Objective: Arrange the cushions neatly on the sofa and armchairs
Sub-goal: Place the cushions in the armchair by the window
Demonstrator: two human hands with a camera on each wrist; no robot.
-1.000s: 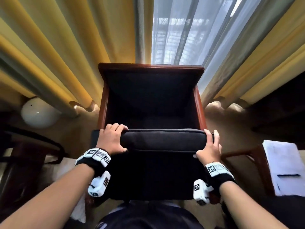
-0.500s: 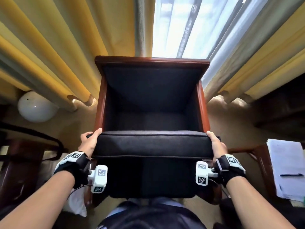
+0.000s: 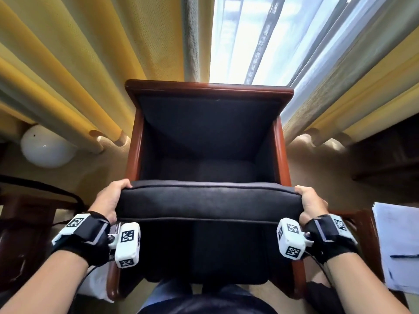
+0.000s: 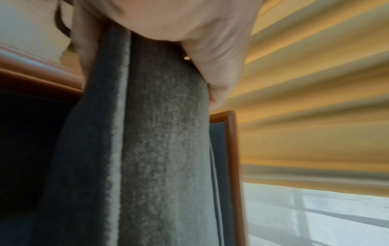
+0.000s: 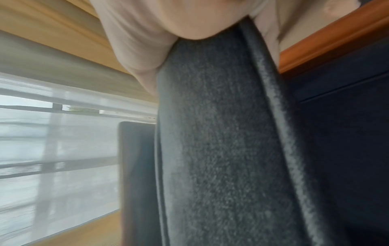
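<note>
A thick dark grey seat cushion (image 3: pixel 208 200) is held up in front of a wooden-framed armchair (image 3: pixel 133 141) with dark upholstery. My left hand (image 3: pixel 111 198) grips the cushion's left end, fingers curled over its top edge. My right hand (image 3: pixel 310 202) grips the right end the same way. The cushion hangs on edge over the front of the seat, hiding the seat's front part. In the wrist views the cushion (image 4: pixel 160 149) (image 5: pixel 221 141) fills the middle, with my left hand (image 4: pixel 179 30) and my right hand (image 5: pixel 160 25) clasping its ends.
Yellow curtains (image 3: pixel 68 75) and a sheer white curtain (image 3: pixel 260 41) hang behind the chair. A white globe lamp (image 3: pixel 45 146) sits on the floor at left. A dark wooden piece (image 3: pixel 22 223) stands at left; papers with a pen (image 3: pixel 401 245) lie at right.
Both hands shifted from the cushion's top to its two ends. The cushion has come up and nearer to me, and the view has moved closer to the chair.
</note>
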